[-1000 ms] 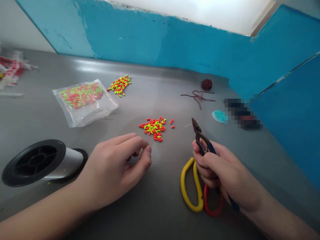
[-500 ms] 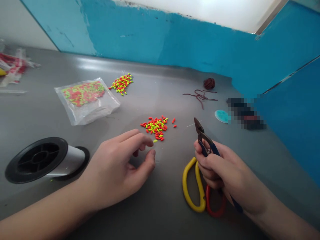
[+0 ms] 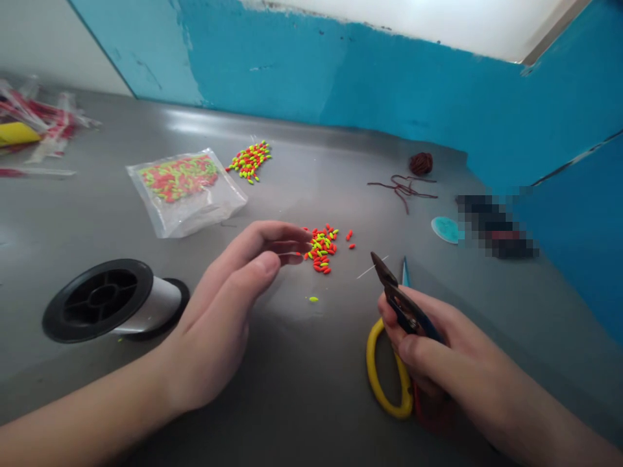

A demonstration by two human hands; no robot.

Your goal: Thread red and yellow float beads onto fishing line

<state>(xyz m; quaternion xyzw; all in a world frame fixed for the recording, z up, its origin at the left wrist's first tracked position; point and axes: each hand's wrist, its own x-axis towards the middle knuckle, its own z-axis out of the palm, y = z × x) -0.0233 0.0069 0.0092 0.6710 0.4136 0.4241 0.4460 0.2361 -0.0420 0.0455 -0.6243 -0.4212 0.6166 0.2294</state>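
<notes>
My left hand (image 3: 228,292) hovers over the grey table (image 3: 311,363), its fingertips right beside a pile of orange-red and lime-green oval beads (image 3: 321,250). Nothing shows between its fingers. A single lime bead (image 3: 313,299) lies apart, below the pile. My right hand (image 3: 452,357) grips small pliers with blue handles (image 3: 403,298), their dark jaws pointing up and away. Under that hand lie scissors with yellow and red loop handles (image 3: 384,373), partly hidden, their blue tip (image 3: 405,272) showing above it.
A clear bag of beads (image 3: 185,191) and a second pile of beads (image 3: 249,161) lie further back. A spool of clear line (image 3: 111,301) stands at left. Also present are brown cord (image 3: 402,188), a cord ball (image 3: 421,163), a teal disc (image 3: 445,229), and plastic wrappers (image 3: 34,123). Blue walls bound the back and right.
My left hand has moved up to the pile, and its fingers have straightened. A lime bead now lies apart on the table. The whole view has shifted slightly, and my right hand covers more of the scissors.
</notes>
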